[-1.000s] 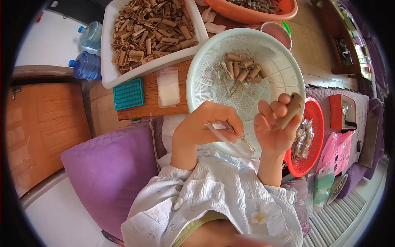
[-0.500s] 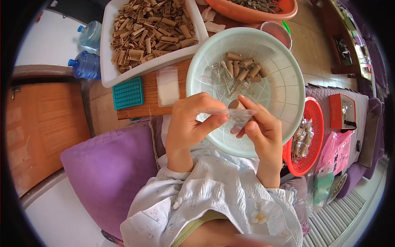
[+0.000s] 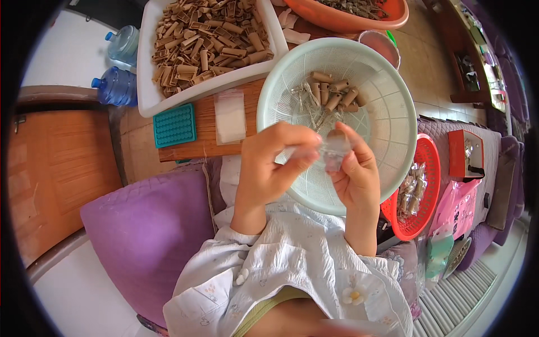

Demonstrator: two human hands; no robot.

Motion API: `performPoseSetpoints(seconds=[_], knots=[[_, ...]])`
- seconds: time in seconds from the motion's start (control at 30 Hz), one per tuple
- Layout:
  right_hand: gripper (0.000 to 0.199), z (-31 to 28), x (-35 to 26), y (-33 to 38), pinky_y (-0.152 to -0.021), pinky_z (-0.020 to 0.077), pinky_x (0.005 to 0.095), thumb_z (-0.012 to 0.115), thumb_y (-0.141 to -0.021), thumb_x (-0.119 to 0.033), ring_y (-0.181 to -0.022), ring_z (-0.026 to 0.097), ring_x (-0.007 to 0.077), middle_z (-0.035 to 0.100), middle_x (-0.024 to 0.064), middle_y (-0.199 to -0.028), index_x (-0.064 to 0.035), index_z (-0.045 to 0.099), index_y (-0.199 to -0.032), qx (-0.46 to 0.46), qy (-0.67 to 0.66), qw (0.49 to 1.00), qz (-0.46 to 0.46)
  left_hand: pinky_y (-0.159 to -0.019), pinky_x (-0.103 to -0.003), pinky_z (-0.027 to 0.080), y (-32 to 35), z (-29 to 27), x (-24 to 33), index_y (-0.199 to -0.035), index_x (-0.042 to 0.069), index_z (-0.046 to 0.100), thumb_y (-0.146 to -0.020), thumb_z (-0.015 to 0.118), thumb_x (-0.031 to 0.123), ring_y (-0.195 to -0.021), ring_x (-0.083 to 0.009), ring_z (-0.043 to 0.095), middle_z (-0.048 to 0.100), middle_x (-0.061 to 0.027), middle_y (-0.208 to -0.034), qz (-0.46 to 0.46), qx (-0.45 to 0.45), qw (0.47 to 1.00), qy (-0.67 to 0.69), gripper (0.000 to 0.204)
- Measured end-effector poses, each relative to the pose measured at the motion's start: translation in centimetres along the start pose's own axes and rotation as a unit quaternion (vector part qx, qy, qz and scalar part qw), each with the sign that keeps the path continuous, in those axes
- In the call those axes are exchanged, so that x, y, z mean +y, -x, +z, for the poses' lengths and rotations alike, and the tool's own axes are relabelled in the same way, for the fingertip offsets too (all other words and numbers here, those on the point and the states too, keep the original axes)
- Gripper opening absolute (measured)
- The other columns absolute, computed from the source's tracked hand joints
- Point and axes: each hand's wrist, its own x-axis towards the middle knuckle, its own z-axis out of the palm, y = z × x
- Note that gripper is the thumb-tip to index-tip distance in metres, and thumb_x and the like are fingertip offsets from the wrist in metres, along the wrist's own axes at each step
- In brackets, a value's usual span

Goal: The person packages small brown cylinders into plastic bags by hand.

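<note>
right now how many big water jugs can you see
2: left of the white tray, a pale jug and, just below it in view, a blue jug; others may be hidden.

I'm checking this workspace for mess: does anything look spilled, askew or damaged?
Nothing obvious stands out: the brown hollow pieces sit inside the white rectangular plastic tray, and a cluster of brown cylindrical tubes inside the pale green round plastic basket.

Pale green basket (image 3: 388,124), open passage along its right inside, brown tubes (image 3: 333,101) obstructing its far middle
</note>
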Motion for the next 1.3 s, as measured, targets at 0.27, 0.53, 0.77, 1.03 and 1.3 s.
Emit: performPoseSetpoints(seconds=[0.27, 0.53, 0.77, 1.03, 1.3], knots=[[0.043, -1.5, -2.0, 0.4, -0.054, 0.0491, 0.0187, 0.063, -0.076, -0.018, -0.068, 0.057, 0.0113, 0.055, 0.0112, -0.089, 0.0056, 0.045, -0.107, -0.037, 0.056, 0.992, -0.111, -0.055, -0.023, 0.045, -0.1, -1.7, -0.8, -0.089, -0.001, 0.056, -0.084, 0.054, 0.014, -0.064, -0.0109, 0.055, 0.056, -0.0062, -0.078, -0.088, 0.043, 0.993, 0.058, 0.016], [0.05, -1.4, -1.5, 0.8, -0.042, 0.0429, 0.0165, 0.063, -0.073, -0.035, -0.049, 0.052, 0.0082, 0.056, 0.0103, -0.077, 0.0051, 0.047, -0.097, -0.09, 0.02, 0.996, 0.003, -0.05, -0.03, 0.042, 0.2, -0.4, 0.4, -0.083, 0.004, 0.057, -0.068, 0.055, 0.004, -0.055, -0.0234, 0.051, 0.05, -0.0091, -0.065, -0.011, -0.09, 0.984, -0.155, 0.016], [0.051, -0.6, -0.9, 1.3, -0.04, 0.039, 0.0164, 0.061, -0.074, -0.039, -0.05, 0.051, 0.0057, 0.058, 0.0078, -0.072, 0.0065, 0.052, -0.095, -0.136, 0.079, 0.986, 0.051, -0.039, -0.026, 0.03, -0.1, 0.3, -0.2, -0.062, 0.004, 0.055, -0.063, 0.063, 0.051, -0.044, -0.0159, 0.042, 0.043, -0.0025, -0.054, 0.204, -0.059, 0.965, -0.157, 0.048], [0.047, -1.3, -0.7, 1.8, -0.04, 0.0382, 0.0167, 0.061, -0.075, -0.036, -0.049, 0.05, 0.0046, 0.058, 0.0049, -0.071, 0.0055, 0.053, -0.096, -0.171, 0.056, 0.97, 0.162, -0.037, -0.027, 0.025, 1.1, 0.0, 2.1, -0.05, 0.007, 0.041, -0.068, 0.057, 0.055, -0.039, -0.0156, 0.032, 0.03, -0.0017, -0.048, 0.198, -0.104, 0.926, -0.304, 0.054], [0.045, -1.9, 0.4, 2.1, -0.04, 0.0382, 0.0159, 0.061, -0.077, -0.034, -0.048, 0.049, 0.0042, 0.057, 0.005, -0.069, 0.006, 0.052, -0.096, -0.168, -0.021, 0.962, 0.215, -0.035, -0.027, 0.024, 1.7, 0.8, 2.6, -0.046, 0.007, 0.038, -0.074, 0.054, 0.047, -0.037, -0.0152, 0.031, 0.027, -0.0012, -0.046, 0.195, -0.083, 0.902, -0.375, 0.051]])
